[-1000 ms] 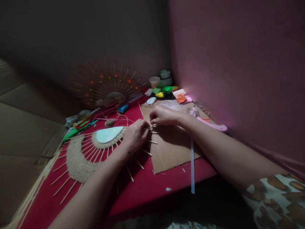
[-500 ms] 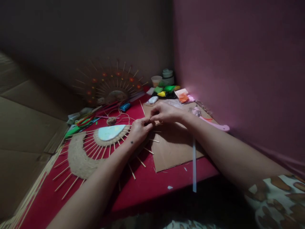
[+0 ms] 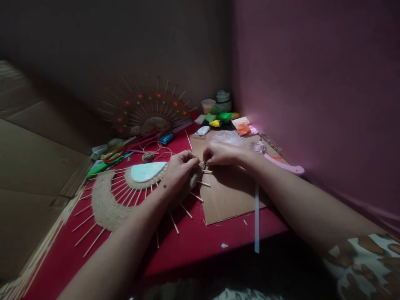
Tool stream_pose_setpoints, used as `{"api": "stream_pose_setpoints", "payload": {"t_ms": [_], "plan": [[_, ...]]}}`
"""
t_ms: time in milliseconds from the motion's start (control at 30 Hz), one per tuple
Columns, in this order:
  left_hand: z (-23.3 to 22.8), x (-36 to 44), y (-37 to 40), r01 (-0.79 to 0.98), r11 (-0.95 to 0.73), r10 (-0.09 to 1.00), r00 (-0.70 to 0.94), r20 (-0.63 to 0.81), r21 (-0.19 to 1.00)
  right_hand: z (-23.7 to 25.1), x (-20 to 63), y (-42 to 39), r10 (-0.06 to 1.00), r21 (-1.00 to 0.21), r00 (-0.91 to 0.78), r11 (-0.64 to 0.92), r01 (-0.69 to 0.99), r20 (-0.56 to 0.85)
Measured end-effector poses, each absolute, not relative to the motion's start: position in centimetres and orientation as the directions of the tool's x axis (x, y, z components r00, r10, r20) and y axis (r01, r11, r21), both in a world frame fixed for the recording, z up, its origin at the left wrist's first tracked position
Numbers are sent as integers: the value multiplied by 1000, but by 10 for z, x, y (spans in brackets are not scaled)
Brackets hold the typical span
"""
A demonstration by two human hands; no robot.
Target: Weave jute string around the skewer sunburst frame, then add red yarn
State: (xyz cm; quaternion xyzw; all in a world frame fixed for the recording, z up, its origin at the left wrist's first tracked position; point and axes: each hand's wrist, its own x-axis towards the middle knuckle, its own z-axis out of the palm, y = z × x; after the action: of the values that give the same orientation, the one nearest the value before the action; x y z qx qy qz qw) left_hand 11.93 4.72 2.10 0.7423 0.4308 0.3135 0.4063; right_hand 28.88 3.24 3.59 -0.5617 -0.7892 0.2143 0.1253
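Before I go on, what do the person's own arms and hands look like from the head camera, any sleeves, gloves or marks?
Both forearms are bare, with no gloves, rings or watch visible. The left hand has a small dark dot near the wrist. The right hand shows no markings. At the right upper arm a short sleeve appears, pale fabric printed with brown blotches. Dim light hides finer detail.

Table (image 3: pixel 200 237): red.
Fan (image 3: pixel 108 204): tan jute, pale sticks; pale-blue centre (image 3: pixel 146 171).
Board (image 3: pixel 228 193), right of fan: brown.
Packets (image 3: pixel 223 118), behind board: green, yellow, orange, white.
Sleeve (image 3: pixel 365 262): cream, brown blotches.
Wall (image 3: pixel 315 83): pink.
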Motion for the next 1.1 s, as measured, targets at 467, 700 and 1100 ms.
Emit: {"api": "stream_pose_setpoints", "payload": {"t_ms": [467,700,1100], "plan": [[22,109,54,479,-479,711,704,4,735,30,290,37,942,-724,-270,43,688,-200],[20,107,57,479,-513,678,735,-6,712,33,291,35,956,-746,-229,14,665,-186],[28,109,45,467,-496,701,713,20,733,28,288,39,952,-719,-182,-52,693,-245]]}}
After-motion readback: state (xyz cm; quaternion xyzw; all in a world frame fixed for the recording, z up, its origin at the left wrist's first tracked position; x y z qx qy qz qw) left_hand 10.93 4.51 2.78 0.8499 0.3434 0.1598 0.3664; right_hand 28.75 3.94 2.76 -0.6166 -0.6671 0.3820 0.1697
